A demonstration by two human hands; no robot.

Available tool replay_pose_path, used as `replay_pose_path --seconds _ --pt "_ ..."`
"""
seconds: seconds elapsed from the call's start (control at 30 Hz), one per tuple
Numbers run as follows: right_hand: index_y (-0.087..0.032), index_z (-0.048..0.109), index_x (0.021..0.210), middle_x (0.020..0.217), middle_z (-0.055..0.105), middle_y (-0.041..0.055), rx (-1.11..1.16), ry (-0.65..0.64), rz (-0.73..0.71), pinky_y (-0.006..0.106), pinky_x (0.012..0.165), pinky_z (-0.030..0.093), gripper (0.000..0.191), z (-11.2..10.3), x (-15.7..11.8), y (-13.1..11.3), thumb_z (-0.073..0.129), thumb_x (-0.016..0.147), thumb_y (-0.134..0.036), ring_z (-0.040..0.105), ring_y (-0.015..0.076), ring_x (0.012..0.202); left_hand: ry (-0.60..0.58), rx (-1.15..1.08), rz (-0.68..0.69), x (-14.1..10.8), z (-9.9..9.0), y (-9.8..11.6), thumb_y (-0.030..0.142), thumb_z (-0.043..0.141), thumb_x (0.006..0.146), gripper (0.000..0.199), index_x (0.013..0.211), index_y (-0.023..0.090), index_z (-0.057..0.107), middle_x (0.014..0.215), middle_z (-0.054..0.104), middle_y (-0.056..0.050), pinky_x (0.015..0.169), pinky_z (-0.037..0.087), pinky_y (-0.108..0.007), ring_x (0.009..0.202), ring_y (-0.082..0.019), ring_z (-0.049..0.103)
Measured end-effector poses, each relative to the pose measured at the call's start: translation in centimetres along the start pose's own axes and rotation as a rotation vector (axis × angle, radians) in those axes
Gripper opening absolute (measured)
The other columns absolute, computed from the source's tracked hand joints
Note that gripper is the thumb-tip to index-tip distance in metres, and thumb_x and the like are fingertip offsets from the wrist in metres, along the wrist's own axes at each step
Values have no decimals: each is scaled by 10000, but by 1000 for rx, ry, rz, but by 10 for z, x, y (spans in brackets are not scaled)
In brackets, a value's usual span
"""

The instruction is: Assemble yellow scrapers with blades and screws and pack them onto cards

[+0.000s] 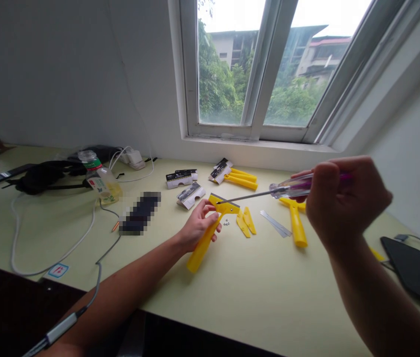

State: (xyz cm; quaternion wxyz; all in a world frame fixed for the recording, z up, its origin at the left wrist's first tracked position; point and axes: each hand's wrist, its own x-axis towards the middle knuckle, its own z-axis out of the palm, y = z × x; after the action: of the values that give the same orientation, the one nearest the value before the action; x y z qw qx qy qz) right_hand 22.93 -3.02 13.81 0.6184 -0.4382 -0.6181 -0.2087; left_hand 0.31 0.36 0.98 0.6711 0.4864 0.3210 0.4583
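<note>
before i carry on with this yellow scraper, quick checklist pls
1. Left hand holding the yellow plastic scraper by its handle: ok.
2. Right hand gripping the clear and purple screwdriver: ok.
3. Screwdriver tip touching the scraper's head: cannot tell, it sits right over it.
4. Tip shape matching the fasteners: cannot tell, both too small to see.
5. Small metal fasteners together on the table beside the scraper: ok.
6. Flat metal strip lying apart from the scraper: ok.
</note>
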Motion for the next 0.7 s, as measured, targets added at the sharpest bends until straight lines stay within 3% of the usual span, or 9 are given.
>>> replay_pose_path --seconds 0.1,0.17,0.2,0.27,0.4,0.5,0.57,0.63,0.7 --pt "-211 561 923 755 685 24 49 -297 -176 290 522 498 88 -7 3 -2 571 883 -289 674 178 628 83 13 6 4 -4 -2 353 669 805 332 1011 238 434 1100 456 -19 386 452 -194 599 -91 612" --pt "-204 538 1057 969 696 64 188 -517 -263 291 608 544 181 -11 4 -5 562 881 -237 698 181 777 130 12 21 7 -7 -1 353 686 787 350 1011 241 442 1103 468 -18 377 451 -201 587 -95 616" --pt "-206 528 1092 1026 689 73 217 -563 -284 293 643 556 215 -13 4 -8 564 880 -224 699 185 832 144 7 34 7 -9 0 353 693 780 358 1015 243 446 1111 472 -19 376 452 -203 585 -96 618" --pt "-227 548 1070 968 706 51 154 -504 -286 292 642 557 202 -14 3 -11 597 875 -248 703 186 810 157 -5 62 8 -10 3 357 697 774 367 1028 250 455 1130 478 -19 377 449 -200 584 -94 622" --pt "-250 599 885 661 679 -7 -130 -292 -185 290 501 498 172 -12 2 -10 644 845 -412 665 179 573 179 -21 103 7 -8 7 360 695 776 364 1032 251 460 1142 483 -20 383 447 -195 589 -93 628" --pt "-224 605 822 544 606 -9 -273 -315 -128 293 450 448 269 -11 4 -3 599 855 -491 602 173 474 210 -7 115 7 -7 6 359 700 772 361 1015 241 461 1145 489 -22 379 442 -191 579 -87 623" --pt "-208 609 995 695 661 29 -222 -417 -131 310 485 477 296 -12 6 -1 562 878 -476 618 179 532 230 15 129 8 -8 4 361 695 775 351 1010 237 465 1157 492 -26 374 440 -192 569 -84 620" --pt "-218 492 1271 1012 682 88 -49 -557 -173 333 575 531 424 -14 8 -1 529 901 -424 662 195 687 254 36 139 9 -8 4 360 688 781 343 1013 237 468 1166 491 -28 373 440 -194 564 -84 621" --pt "-247 376 1396 1141 655 97 65 -670 -213 337 635 549 524 -17 8 -3 514 910 -388 675 206 789 283 48 136 10 -9 4 358 686 782 342 1018 237 469 1170 489 -28 375 442 -195 560 -82 621"
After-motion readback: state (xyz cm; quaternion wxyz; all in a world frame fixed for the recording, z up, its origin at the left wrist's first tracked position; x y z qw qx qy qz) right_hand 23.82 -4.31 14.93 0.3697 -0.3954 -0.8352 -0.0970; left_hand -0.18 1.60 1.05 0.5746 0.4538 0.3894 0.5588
